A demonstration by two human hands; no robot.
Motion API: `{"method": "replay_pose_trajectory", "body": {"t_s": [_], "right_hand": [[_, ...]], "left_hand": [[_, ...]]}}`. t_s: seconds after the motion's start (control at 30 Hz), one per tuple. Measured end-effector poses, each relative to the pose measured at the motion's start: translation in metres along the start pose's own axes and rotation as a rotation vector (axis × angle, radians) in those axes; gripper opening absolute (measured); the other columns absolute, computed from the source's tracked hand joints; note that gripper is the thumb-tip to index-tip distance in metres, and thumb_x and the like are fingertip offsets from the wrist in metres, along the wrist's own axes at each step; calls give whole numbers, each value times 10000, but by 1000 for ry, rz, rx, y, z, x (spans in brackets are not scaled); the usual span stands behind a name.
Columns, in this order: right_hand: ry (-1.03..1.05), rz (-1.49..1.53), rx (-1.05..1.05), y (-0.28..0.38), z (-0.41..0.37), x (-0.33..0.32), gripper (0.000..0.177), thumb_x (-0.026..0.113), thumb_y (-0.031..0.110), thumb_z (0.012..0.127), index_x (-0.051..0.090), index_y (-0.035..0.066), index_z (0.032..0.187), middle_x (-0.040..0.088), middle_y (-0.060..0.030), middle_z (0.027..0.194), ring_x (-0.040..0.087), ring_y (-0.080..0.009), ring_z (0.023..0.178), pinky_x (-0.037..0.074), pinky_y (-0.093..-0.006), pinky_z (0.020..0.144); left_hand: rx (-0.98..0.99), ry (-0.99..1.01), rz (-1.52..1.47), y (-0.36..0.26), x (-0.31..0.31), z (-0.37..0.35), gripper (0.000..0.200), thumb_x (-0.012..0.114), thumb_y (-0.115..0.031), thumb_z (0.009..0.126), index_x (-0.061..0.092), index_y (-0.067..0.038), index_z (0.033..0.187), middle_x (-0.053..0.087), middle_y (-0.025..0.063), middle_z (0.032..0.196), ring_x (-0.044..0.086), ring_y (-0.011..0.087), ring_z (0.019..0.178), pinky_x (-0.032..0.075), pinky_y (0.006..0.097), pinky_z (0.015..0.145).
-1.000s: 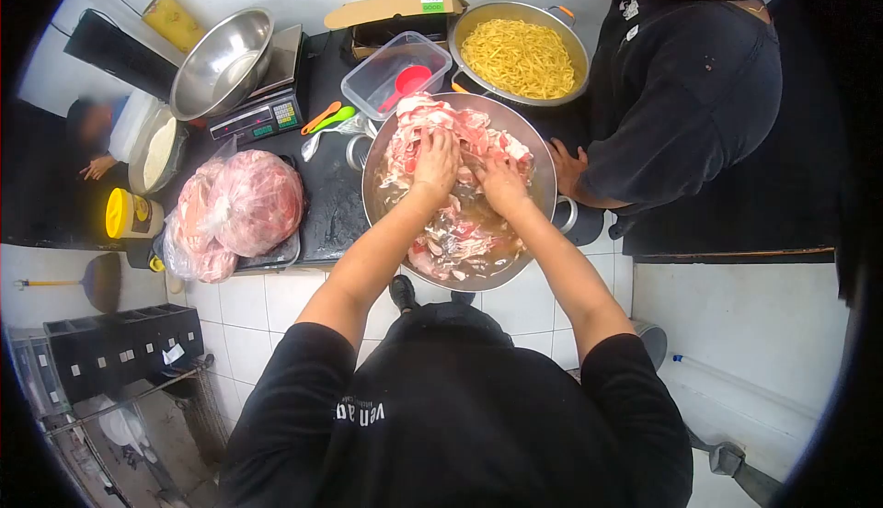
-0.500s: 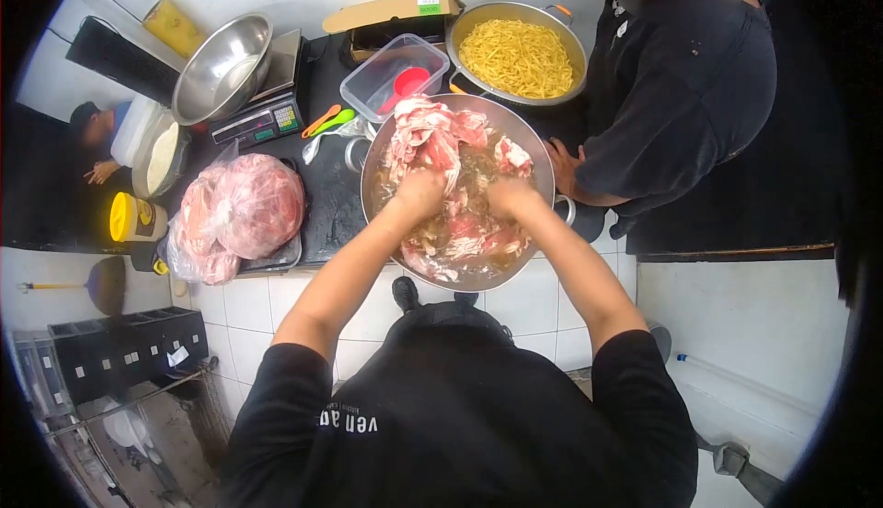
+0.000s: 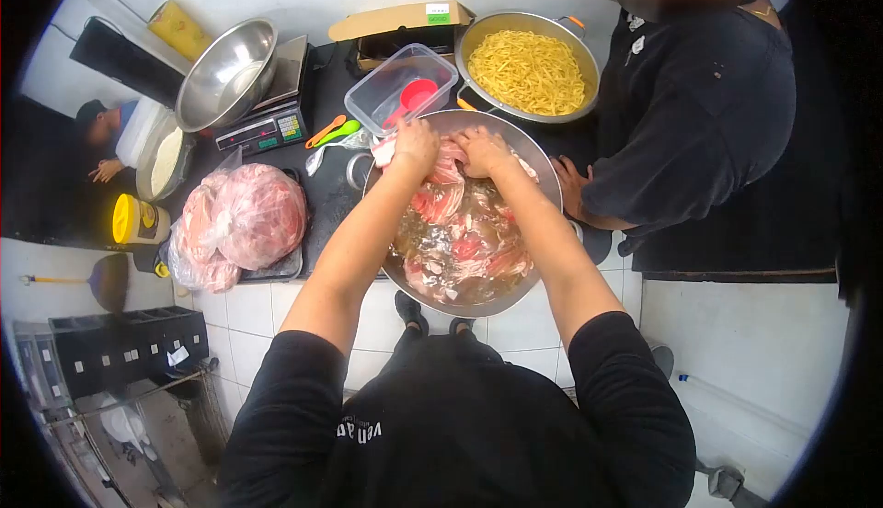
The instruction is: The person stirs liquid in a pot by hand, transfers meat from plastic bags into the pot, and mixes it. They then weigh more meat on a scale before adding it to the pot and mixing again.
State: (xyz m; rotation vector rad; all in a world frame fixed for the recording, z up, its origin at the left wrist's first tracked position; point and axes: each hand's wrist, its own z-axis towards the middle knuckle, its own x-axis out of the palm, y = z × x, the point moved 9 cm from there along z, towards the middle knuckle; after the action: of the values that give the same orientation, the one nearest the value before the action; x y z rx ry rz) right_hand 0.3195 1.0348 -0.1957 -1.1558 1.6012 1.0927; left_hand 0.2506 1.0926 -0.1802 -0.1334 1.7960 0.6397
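Observation:
A large round metal pan (image 3: pixel 550 197) holds thin slices of raw meat (image 3: pixel 474 252) in brownish liquid. Over the far left part of the pan, my left hand (image 3: pixel 416 145) is closed on a clump of pink and white meat slices. My right hand (image 3: pixel 483 151) grips meat beside it, close to the far rim, its fingertips partly hidden among the slices. Further slices lie half sunk in the liquid nearer to me. Just beyond my left hand stands a clear plastic container (image 3: pixel 368 99) with a red scoop (image 3: pixel 418 94) in it.
Bagged raw meat (image 3: pixel 262 218) sits at left on a tray. Behind it are a digital scale (image 3: pixel 262 133) and a steel bowl (image 3: pixel 216 94). A pan of yellow strips (image 3: pixel 526 71) stands at the back. A co-worker (image 3: pixel 704 122) rests a hand near the pan's right side.
Both hands have moved from the middle of the pan to its far side, onto the heaped meat. That heap is lower now, and more liquid shows nearer to me.

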Motion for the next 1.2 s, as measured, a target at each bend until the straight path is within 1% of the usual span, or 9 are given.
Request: {"method": "replay_pose_trajectory", "body": {"t_s": [0.17,0.23,0.37,0.47,0.63,0.77,0.9,1.0,1.2], "right_hand": [[-55,-55,-43,-2,-11,20,619,649,196,782,476,225,1376,405,-83,1440,455,-322,1270,372,-533,1043],[-35,-43,-6,-9,-23,32,506,652,186,801,567,210,1299,443,-127,1381,549,-329,1175,467,-431,970],[-98,-97,41,-16,-42,40,419,600,161,826,609,186,1244,477,-169,1349,602,-315,1100,505,-421,906],[395,-107,156,-11,-40,45,464,588,109,795,599,170,1255,483,-192,1366,575,-340,1133,468,-447,958],[-182,-5,-269,56,-21,17,401,545,214,880,586,156,1275,478,-120,1407,498,-314,1249,407,-423,1040],[-53,-101,-167,38,-29,81,469,492,290,923,491,147,1369,421,-64,1467,327,-283,1389,283,-450,1132],[33,-41,-44,35,-79,75,446,515,260,924,507,131,1351,343,-117,1507,282,-296,1410,264,-508,1126],[-2,18,-43,48,-140,54,471,557,194,888,500,56,1335,340,-198,1485,271,-320,1408,285,-549,1100],[-186,386,-180,90,-213,-42,371,555,32,827,595,-1,1194,518,-221,1305,453,-411,1252,378,-482,1051]], "left_hand": [[-16,-127,-296,9,27,-66,654,761,-450,680,566,-85,1187,544,171,1160,511,340,1126,471,492,867],[-63,-197,-432,1,27,-99,701,762,-452,684,523,-60,1213,540,205,1150,519,381,1118,478,503,871],[-43,208,-544,-26,27,-138,765,698,-555,710,521,-23,1231,552,297,1206,528,449,1155,410,597,939],[-121,231,-745,-22,40,-129,851,688,-591,705,489,-6,1290,506,312,1280,485,495,1191,332,647,991],[-405,145,-733,-30,50,-130,1007,667,-628,727,322,-8,1442,294,331,1460,298,511,1344,241,656,1059],[-235,378,-692,-38,55,-152,958,594,-610,805,233,-49,1493,206,325,1501,219,497,1386,200,620,1100],[-90,287,-774,-51,45,-188,755,577,-477,870,332,-74,1459,210,292,1515,194,453,1412,172,627,1106],[-158,-296,-811,-30,0,-221,710,651,-237,842,334,-102,1463,173,264,1539,162,447,1426,182,645,1089],[-99,-466,-829,-33,-127,-267,779,695,-244,809,313,-105,1474,153,280,1534,95,506,1416,133,685,1071]]}}
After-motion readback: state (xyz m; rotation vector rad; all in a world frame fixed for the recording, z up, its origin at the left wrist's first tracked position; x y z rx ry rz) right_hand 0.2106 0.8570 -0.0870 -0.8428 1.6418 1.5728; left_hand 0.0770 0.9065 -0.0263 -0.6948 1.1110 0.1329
